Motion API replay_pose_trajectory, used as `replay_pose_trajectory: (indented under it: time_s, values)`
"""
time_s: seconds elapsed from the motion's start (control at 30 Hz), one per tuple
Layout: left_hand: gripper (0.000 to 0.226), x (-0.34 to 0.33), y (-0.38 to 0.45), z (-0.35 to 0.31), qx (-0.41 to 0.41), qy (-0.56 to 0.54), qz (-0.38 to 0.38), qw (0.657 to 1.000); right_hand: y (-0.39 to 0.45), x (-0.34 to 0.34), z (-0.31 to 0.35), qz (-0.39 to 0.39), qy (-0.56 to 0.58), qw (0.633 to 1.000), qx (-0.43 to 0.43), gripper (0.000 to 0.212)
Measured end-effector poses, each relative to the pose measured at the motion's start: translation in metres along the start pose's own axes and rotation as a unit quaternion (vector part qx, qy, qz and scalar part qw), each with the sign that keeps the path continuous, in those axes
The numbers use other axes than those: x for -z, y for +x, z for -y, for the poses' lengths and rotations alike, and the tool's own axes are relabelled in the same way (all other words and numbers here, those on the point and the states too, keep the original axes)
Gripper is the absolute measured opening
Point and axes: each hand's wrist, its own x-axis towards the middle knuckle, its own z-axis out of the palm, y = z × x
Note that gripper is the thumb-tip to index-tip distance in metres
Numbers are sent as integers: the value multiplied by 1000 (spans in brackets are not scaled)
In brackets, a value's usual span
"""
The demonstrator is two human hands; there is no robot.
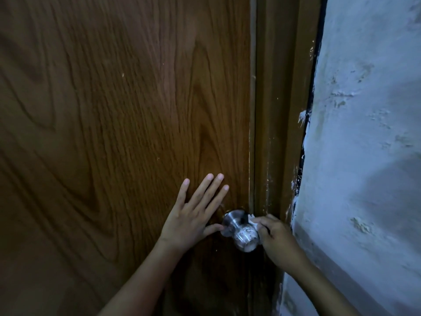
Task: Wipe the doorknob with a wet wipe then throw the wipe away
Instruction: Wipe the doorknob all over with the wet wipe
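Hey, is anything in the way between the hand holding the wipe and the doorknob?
Nothing visible. The right hand already presses the wet wipe against the doorknob. The left hand lies flat on the door, its thumb beside the knob's other side.

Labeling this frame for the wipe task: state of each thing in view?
door: shut against the frame
doorknob: being wiped on its right side
wet wipe: bunched, pressed to the knob
left hand: flat on the door, fingers spread
right hand: gripping the wipe

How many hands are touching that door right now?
2. The left hand lies flat on the brown wood-grain door; the right hand holds a white wet wipe against the round silver metal doorknob.
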Motion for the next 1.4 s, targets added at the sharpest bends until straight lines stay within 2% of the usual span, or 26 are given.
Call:
replay_pose_trajectory:
  time_s: [0.2,0.5,0.7,0.9,1.0,1.07,1.23,1.4]
  values:
    - [93,0,0,-1,-2,4,-5,1000,-2,-1,0,-35,-24,999,13,30]
    - [93,-1,0,-2,-3,6,2,1000,-6,-7,-1,-44,-50,998,14,26]
    - [94,-1,1,-1,-5,6,6,1000,-16,-4,20,-35,-76,989,121,22]
    - [93,0,0,-1,-6,7,6,1000,-14,-4,9,-60,-55,996,42,27]
    - [93,0,0,-1,-6,6,6,1000,-18,-9,21,-69,-36,994,82,17]
    - [94,0,-1,-1,-6,5,7,1000,-20,-14,21,-71,-75,987,121,26]
    - [94,-2,0,-1,-5,-2,3,1000,-16,-10,8,-65,-58,995,42,30]
    - [93,-1,0,-1,-8,4,0,1000,-22,-16,16,-71,-127,986,77,38]
